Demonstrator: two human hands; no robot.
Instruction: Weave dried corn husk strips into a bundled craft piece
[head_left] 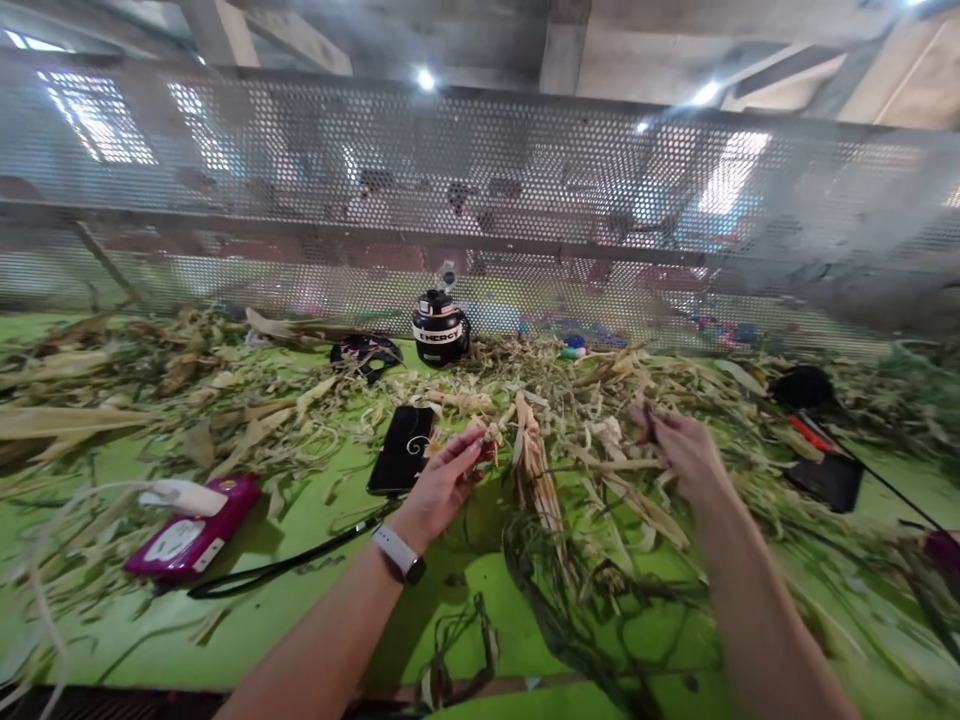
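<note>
My left hand (448,475), with a watch on the wrist, is closed in a pinch around a small pale piece of corn husk (491,440). My right hand (679,440) is held out over the scraps on the right. Its fingers look curled, but blur hides what is in them, if anything. Between the hands lies a bundle of dried corn husk (534,465), its strips trailing toward me. Dark green leaf strips (540,600) curl across the near part of the table. A black phone (401,450) lies just left of my left hand.
Dried husk scraps (247,410) cover much of the green table (300,630). A black bottle (440,330) stands before a perforated metal screen (525,190). At left sits a magenta power strip (195,530) with a white plug and cable. Black items with a cord (825,480) lie at right.
</note>
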